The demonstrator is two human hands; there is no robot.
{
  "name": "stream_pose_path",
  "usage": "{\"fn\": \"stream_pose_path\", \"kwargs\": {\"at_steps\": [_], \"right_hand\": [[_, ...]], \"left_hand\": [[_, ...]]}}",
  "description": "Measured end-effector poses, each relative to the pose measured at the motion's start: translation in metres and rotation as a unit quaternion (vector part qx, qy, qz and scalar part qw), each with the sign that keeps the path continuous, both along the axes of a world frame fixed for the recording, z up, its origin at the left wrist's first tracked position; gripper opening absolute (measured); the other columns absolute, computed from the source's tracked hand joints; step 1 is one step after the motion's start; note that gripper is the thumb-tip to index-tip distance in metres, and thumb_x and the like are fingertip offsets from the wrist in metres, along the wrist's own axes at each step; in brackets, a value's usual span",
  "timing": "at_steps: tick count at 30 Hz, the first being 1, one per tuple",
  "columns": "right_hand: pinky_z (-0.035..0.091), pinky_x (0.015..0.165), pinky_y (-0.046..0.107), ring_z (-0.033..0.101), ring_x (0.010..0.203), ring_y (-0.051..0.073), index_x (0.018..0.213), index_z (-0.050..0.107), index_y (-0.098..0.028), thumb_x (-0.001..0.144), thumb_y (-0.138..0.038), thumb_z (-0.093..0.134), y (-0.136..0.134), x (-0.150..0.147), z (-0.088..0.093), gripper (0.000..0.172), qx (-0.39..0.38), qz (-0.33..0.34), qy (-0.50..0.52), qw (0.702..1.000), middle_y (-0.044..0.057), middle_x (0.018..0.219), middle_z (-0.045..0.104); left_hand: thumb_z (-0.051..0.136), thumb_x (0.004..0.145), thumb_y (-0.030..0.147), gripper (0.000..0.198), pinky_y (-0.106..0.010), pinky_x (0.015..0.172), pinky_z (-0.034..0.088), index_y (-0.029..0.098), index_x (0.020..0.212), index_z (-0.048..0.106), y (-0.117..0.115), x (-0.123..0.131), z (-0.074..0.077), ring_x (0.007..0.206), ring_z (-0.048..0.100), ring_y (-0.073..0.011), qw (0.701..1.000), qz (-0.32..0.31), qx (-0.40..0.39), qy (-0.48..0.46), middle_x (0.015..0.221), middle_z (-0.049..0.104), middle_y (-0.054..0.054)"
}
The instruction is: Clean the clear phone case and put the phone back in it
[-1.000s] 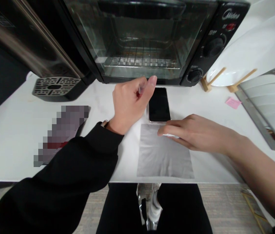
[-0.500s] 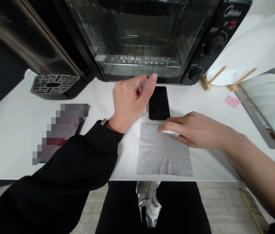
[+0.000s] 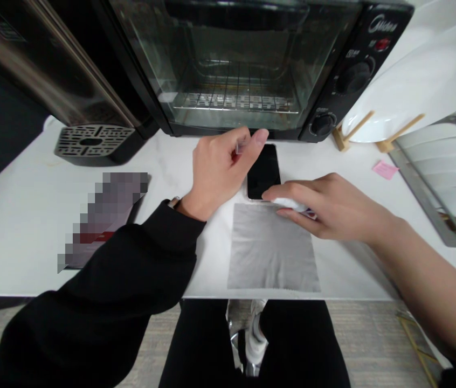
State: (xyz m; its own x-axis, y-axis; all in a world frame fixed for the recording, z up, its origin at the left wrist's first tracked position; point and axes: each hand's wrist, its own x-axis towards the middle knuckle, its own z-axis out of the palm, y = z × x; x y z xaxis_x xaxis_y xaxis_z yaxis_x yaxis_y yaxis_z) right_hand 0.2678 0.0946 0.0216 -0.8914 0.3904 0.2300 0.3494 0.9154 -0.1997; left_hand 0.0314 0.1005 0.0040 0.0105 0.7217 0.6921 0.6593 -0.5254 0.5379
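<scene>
My left hand [image 3: 222,167] is closed beside the phone's left edge, its thumb pointing up and right. A small clear plastic piece [image 3: 239,145] shows between its fingers. Just past the lower edge of the dark-screened phone [image 3: 261,172], my right hand [image 3: 312,205] grips a small white bottle-like object [image 3: 290,203], much of it hidden by the fingers and palm. Below the phone, a grey cloth [image 3: 272,250] lies spread flat on the white table, partly under my right hand.
A black toaster oven [image 3: 236,121] stands behind the phone. At left are a machine with a drip tray [image 3: 94,141] and a partly blurred flat item [image 3: 102,226]. White plates [image 3: 434,156] in a rack and a pink note [image 3: 385,170] are at right.
My right hand has risen slightly off the cloth, and more of the white object shows between its fingers. My left hand has shifted a little to the right.
</scene>
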Motion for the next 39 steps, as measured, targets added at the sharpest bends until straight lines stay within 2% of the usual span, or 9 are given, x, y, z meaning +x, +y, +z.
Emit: {"fn": "stream_pose_path", "kwargs": {"at_steps": [6,9,16,21,26,31,34,36,39], "right_hand": [[0.052,0.067,0.032,0.072,0.079,0.022,0.156,0.033,-0.019,0.102,-0.029,0.055,0.007,0.0,-0.01,0.058,0.024,-0.073,0.101,0.992,0.011,0.125,0.073],[0.056,0.071,0.034,0.074,0.088,0.024,0.158,0.028,-0.018,0.102,-0.029,0.056,0.009,-0.001,-0.015,0.064,0.024,-0.084,0.129,0.988,0.012,0.127,0.073],[0.058,0.079,0.031,0.075,0.092,0.02,0.155,0.043,-0.03,0.104,-0.023,0.052,0.011,-0.002,-0.015,0.053,0.031,-0.005,0.111,0.993,0.004,0.122,0.075],[0.057,0.072,0.031,0.072,0.08,0.018,0.143,0.052,-0.03,0.103,-0.026,0.057,0.013,-0.001,-0.019,0.04,0.016,-0.032,0.167,0.985,0.002,0.115,0.075],[0.057,0.074,0.034,0.069,0.082,0.019,0.137,0.049,-0.027,0.104,-0.033,0.059,0.032,0.008,-0.024,0.036,-0.057,-0.094,0.28,0.954,0.008,0.118,0.07],[0.056,0.082,0.037,0.065,0.09,0.019,0.147,0.029,-0.033,0.098,-0.036,0.067,0.061,0.017,-0.029,0.062,-0.151,-0.103,0.392,0.902,0.005,0.112,0.064],[0.056,0.082,0.042,0.065,0.093,0.022,0.149,0.026,-0.031,0.089,-0.036,0.075,0.073,0.019,-0.036,0.078,-0.165,-0.147,0.395,0.891,0.005,0.109,0.065],[0.057,0.078,0.041,0.066,0.091,0.023,0.149,0.024,-0.03,0.087,-0.034,0.073,0.077,0.021,-0.04,0.078,-0.166,-0.179,0.396,0.885,0.005,0.106,0.066],[0.059,0.078,0.041,0.069,0.094,0.024,0.143,0.027,-0.029,0.088,-0.031,0.068,0.08,0.023,-0.043,0.069,-0.153,-0.209,0.379,0.888,0.005,0.107,0.067]], "left_hand": [[0.036,0.111,0.048,0.048,-0.031,0.057,0.036,0.024,0.072,0.05,-0.007,0.002,0.003,0.054,0.053,-0.014,0.986,-0.134,-0.062,0.072,0.06,0.053,0.003],[0.038,0.11,0.044,0.042,-0.03,0.059,0.037,0.024,0.076,0.054,-0.011,0.002,0.005,0.058,0.056,-0.0146,0.981,-0.157,-0.057,0.103,0.064,0.057,0.002],[0.051,0.103,0.051,0.043,-0.028,0.057,0.034,0.021,0.072,0.057,-0.01,0.003,0.006,0.059,0.053,-0.0134,0.964,-0.195,-0.076,0.165,0.061,0.054,0.004],[0.04,0.1,0.075,0.058,-0.029,0.058,0.037,0.022,0.083,0.058,-0.011,0.001,0.006,0.058,0.051,-0.0133,0.97,-0.212,-0.09,0.074,0.065,0.053,0.004],[0.036,0.108,0.059,0.045,-0.028,0.063,0.04,0.023,0.1,0.062,-0.01,0.002,0.006,0.059,0.052,-0.0131,0.986,-0.135,-0.094,0.013,0.065,0.051,0.005],[0.051,0.105,0.043,0.026,-0.03,0.078,0.05,0.022,0.115,0.061,0.002,0.0,-0.005,0.082,0.063,-0.0163,0.985,0.024,-0.14,0.1,0.1,0.065,-0.002],[0.053,0.102,0.052,0.05,-0.044,0.105,0.048,0.013,0.135,0.054,0.005,-0.004,-0.018,0.12,0.058,-0.0301,0.963,0.036,-0.165,0.212,0.128,0.059,-0.016],[0.056,0.099,0.056,0.063,-0.049,0.113,0.043,0.01,0.142,0.049,0.006,-0.006,-0.025,0.129,0.052,-0.0349,0.946,0.023,-0.182,0.269,0.132,0.057,-0.019],[0.054,0.101,0.049,0.061,-0.05,0.116,0.041,0.013,0.15,0.045,0.008,-0.009,-0.029,0.132,0.05,-0.0349,0.936,0.005,-0.201,0.289,0.139,0.057,-0.018]]}}
